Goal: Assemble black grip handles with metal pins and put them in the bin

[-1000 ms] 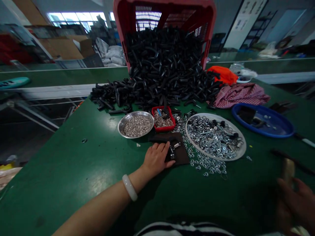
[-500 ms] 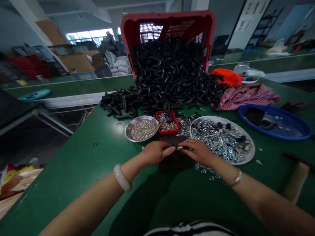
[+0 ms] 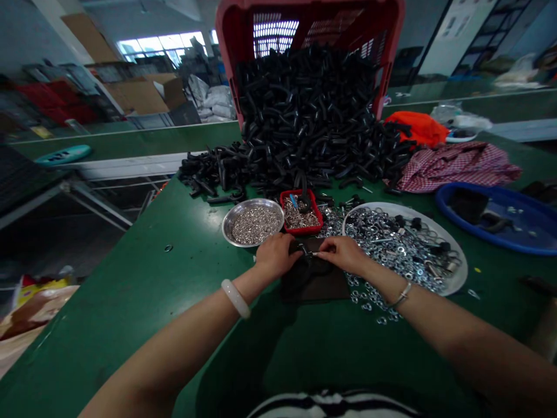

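My left hand [image 3: 276, 255] and my right hand [image 3: 343, 254] meet above a dark brown pad [image 3: 315, 287]. Between them is a small black fitting [image 3: 300, 248], partly hidden by my left fingers, which grip it. My right fingertips pinch a thin metal pin [image 3: 317, 253] at the fitting. Its exact shape is too small to tell. Just beyond the hands stands a small red tray [image 3: 304, 230] of metal pieces. A steel bowl [image 3: 253, 203] of small silver rings lies beyond my left hand.
A white plate [image 3: 461, 273] heaped with washers lies to the right, with loose washers [image 3: 369, 305] beside it. Black curved rubber pieces [image 3: 304, 116] spill from a tilted red crate [image 3: 230, 35]. A blue tray [image 3: 444, 209], checked cloth [image 3: 456, 168] and wooden tool handle [image 3: 542, 325] sit on the green table [image 3: 143, 273].
My right hand has come in from the lower right and joined my left over the pad. The hands have closed in on the small fitting, and the wooden-handled tool now lies at the right edge.
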`<state>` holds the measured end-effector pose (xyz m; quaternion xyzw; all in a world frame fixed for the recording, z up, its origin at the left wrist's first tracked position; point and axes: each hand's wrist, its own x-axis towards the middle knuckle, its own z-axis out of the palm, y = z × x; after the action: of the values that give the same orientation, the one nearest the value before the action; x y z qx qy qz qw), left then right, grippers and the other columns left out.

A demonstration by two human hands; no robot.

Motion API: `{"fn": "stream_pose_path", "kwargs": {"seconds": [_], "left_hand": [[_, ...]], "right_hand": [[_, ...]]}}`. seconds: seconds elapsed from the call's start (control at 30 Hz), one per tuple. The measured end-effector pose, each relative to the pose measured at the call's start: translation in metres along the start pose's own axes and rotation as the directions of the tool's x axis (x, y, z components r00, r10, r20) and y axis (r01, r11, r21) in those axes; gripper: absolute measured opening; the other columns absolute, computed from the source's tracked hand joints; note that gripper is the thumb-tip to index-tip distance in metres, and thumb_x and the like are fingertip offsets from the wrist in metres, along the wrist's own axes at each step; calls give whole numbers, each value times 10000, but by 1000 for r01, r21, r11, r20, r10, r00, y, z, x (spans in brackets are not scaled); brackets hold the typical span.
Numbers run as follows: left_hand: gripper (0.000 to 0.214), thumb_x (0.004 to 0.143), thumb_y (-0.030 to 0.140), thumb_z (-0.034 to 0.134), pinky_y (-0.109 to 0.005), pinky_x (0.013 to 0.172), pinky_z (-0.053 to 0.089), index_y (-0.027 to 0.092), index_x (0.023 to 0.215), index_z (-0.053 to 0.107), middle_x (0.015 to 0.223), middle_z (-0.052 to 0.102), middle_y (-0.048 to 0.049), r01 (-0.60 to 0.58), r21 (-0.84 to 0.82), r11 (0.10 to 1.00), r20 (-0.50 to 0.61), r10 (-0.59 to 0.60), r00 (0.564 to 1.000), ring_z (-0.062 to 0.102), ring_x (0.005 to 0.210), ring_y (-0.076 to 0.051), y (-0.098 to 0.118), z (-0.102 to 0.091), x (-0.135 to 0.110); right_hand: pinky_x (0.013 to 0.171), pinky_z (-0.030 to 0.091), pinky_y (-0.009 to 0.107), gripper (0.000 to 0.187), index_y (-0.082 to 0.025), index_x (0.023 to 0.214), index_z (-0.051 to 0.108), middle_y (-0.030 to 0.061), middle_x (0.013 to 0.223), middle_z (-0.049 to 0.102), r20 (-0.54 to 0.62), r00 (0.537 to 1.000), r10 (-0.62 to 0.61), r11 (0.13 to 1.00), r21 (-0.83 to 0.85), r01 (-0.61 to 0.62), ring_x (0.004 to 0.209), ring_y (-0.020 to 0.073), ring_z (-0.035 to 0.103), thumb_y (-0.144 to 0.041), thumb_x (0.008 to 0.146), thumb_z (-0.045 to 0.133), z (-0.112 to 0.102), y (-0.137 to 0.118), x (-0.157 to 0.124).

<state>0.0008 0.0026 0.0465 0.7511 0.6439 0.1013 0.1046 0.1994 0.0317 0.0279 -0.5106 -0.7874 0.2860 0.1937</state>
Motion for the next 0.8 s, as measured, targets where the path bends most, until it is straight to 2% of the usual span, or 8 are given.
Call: {"fn": "stream_pose_path", "kwargs": {"seconds": [0.1,0.17,0.27,0.37,0.5,0.63,0.73,0.8], "left_hand": [[492,788,435,514,-341,905,410,182,1208,475,1179,555,-85,-24,-60,998,-37,22,999,512,1079,-220,-4,7,-4],[510,792,427,511,-326,930,399,180,1236,461,1236,528,-73,-55,-122,991,-20,53,998,493,1114,-213,-7,13,-2],[501,789,450,508,-309,895,427,204,1225,489,1203,563,-49,-50,-204,978,13,54,998,528,1073,-205,-12,19,2],[499,777,462,521,-300,846,454,229,1218,501,1180,579,-35,-23,-264,964,31,32,999,556,1026,-200,-14,21,2],[496,770,459,533,-295,801,471,234,1211,506,1188,573,-34,-24,-327,945,31,36,999,568,991,-198,-16,22,1],[497,768,453,537,-297,780,477,232,1212,505,1183,573,-36,-23,-351,936,29,35,999,577,952,-194,-16,22,1],[502,764,461,542,-290,779,477,234,1211,506,1186,569,-39,-16,-365,931,43,34,999,580,938,-185,-17,23,2],[504,757,468,549,-288,769,479,238,1204,510,1173,576,-34,-10,-372,928,45,29,999,586,917,-181,-17,23,3]], "right_hand": [[606,437,256,126,-195,703,651,4,706,668,36,997,-69,983,-165,74,661,154,599,-319,684,638,-11,-5,16],[673,441,258,170,-194,799,666,18,799,681,-37,996,-79,965,-253,67,745,160,608,-329,750,574,-19,-12,37],[783,422,262,251,-177,975,650,54,970,669,-139,988,-71,928,-372,15,891,172,597,-278,819,481,-23,-28,78],[810,410,275,253,-144,973,658,107,1007,657,-107,993,-57,909,-417,7,941,204,588,-234,810,486,-14,-44,117],[757,432,308,213,-52,853,674,204,910,659,-96,995,27,895,-442,-67,888,257,611,-140,769,499,10,-60,151],[746,436,297,201,-51,875,650,195,888,656,-157,985,69,902,-412,-129,877,254,611,-136,747,521,19,-63,164],[753,437,288,294,-68,1016,586,162,953,642,-230,971,59,916,-374,-144,887,230,597,-207,770,505,7,-56,159],[743,444,287,297,-90,1031,566,125,936,642,-311,950,15,947,-299,-113,849,208,596,-211,775,475,-7,-50,147]]}}
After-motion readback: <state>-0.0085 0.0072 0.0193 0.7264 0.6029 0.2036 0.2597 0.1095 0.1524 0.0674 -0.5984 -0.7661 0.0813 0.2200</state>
